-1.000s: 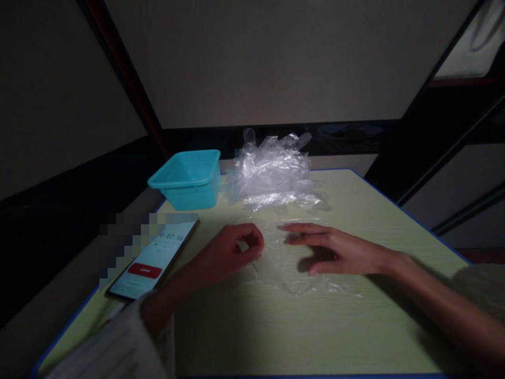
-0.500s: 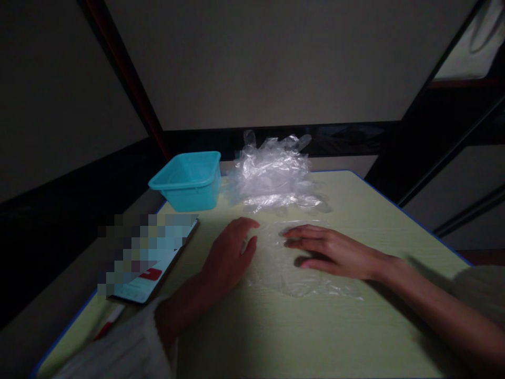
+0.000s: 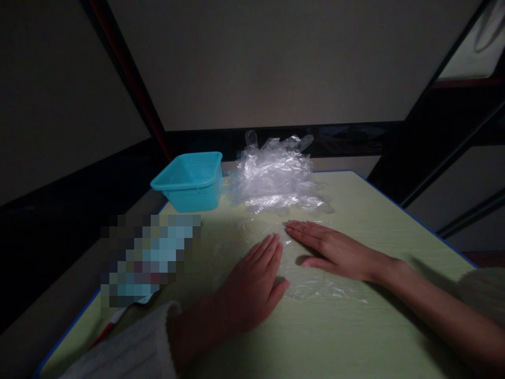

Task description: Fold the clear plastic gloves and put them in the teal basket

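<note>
Dim room, soft shadows beside hands [image 3: 335, 252], glare on plastic pile [image 3: 278, 171], pixelated patch lower left.

Counting two bare hands, one left hand [image 3: 252, 284] and one right hand [image 3: 335, 250], plus two sleeves, one left sleeve [image 3: 126, 347] and one right sleeve [image 3: 479, 295]. Adding one table [image 3: 355, 337], one turquoise bin [image 3: 193, 200], one partly pixelated phone-like object [image 3: 165, 252] and one red-and-white stick-shaped item [image 3: 103, 332]. Making out one heap of clear plastic pieces [image 3: 276, 173], too overlapped to count singly, and one thin spread of clear film [image 3: 311, 288], unclear whether in one layer or several.
</note>
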The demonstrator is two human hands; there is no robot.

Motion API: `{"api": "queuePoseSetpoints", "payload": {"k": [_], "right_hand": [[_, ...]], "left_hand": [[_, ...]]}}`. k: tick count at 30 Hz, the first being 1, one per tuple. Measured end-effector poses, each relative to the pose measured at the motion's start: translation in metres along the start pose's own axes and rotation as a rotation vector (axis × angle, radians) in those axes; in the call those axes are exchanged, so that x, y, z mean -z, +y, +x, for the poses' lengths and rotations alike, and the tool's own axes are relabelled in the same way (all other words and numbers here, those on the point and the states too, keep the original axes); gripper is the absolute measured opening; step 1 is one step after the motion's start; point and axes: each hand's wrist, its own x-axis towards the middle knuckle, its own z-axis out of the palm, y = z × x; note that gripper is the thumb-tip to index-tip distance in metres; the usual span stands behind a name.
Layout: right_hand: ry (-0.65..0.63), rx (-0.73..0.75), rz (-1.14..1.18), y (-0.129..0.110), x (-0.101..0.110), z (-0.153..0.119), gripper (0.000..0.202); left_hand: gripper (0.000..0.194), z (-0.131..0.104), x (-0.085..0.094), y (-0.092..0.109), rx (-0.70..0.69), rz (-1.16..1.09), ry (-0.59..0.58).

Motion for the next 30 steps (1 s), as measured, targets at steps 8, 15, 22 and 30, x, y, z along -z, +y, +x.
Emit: {"api": "queuePoseSetpoints", "payload": {"k": [8, 15, 22, 30], "right_hand": [[-0.041, -0.006, 0.053, 0.003, -0.004, -0.002, 0.073], [-0.063, -0.014, 0.088, 0.004, -0.005, -0.003, 0.074], [0.04, -0.008, 0.139, 0.01, 0.002, -0.004, 0.059], [0.167, -0.099, 0.178, 0.017, 0.017, -0.008, 0.036]], "left_hand": [[0.059, 0.0, 0.0, 0.002, -0.002, 0.07, -0.052], [0.058, 0.0, 0.0, 0.003, -0.006, 0.09, -0.052], [0.06, 0.001, -0.001, 0.001, 0.013, 0.053, -0.036], [0.052, -0.003, 0.013, 0.01, -0.222, -0.072, 0.033]]}}
